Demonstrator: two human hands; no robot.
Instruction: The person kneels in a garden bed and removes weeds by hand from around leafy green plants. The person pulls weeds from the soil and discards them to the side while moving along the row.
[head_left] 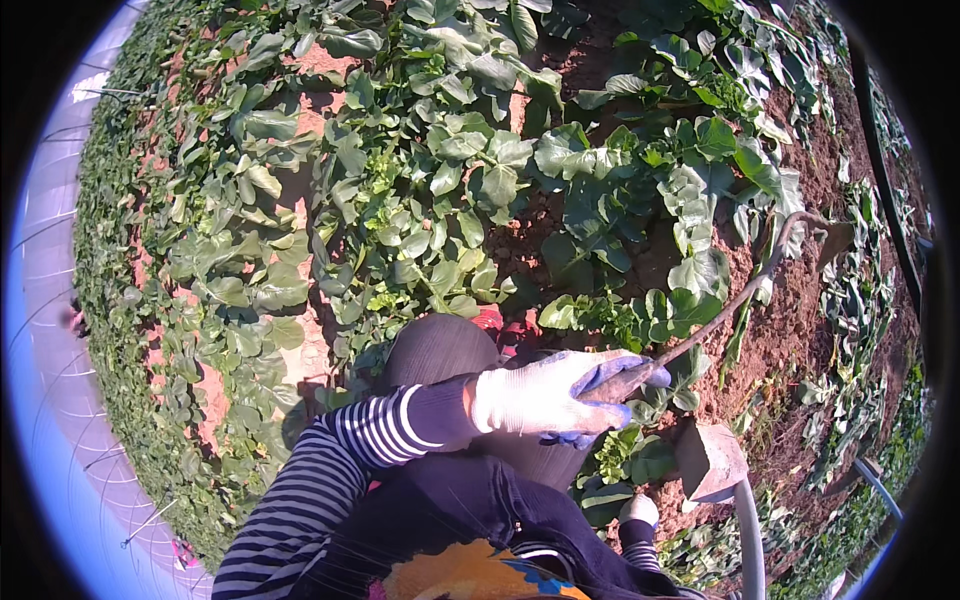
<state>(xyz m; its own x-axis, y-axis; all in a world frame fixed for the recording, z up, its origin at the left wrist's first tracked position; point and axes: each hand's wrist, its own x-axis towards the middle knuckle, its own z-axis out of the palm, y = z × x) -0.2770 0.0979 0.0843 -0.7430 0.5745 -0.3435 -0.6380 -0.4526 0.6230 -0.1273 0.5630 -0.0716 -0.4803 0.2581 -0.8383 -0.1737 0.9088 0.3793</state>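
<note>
Here, a bent hand tool (720,320) sits in the gloved left hand (570,392) among leafy plants (440,170)

Broad green leaves fill most of the ground, with strips of reddish soil (790,350) showing between them and a wider bare patch toward the right. Along the left rim runs a pale, ribbed plastic sheet (55,230). On the right, a dark pole (880,170) slants down the view, and a blue handle (880,488) lies lower, near the edge. Closer in, a boxy tan tool head (712,462) on a pale curved pole (750,540) stands just beyond the right hand (640,510). Leaves crowd around the bent tool's shaft, and some lie behind it. The person's grey-clad knee (440,352) is close behind the left hand, with red shoes (500,328) in front of it.

The left arm, in a striped sleeve (310,490), comes up from the lower left and crosses over the lap. Its white glove with blue fingers is wrapped around the near end of the bent tool; from there the shaft rises to the upper right, curving to a dark blade over the soil. The right hand, also gloved in white, is low beside the leaves, partly hidden by the clothing; whether its fingers grasp anything cannot be told.
</note>
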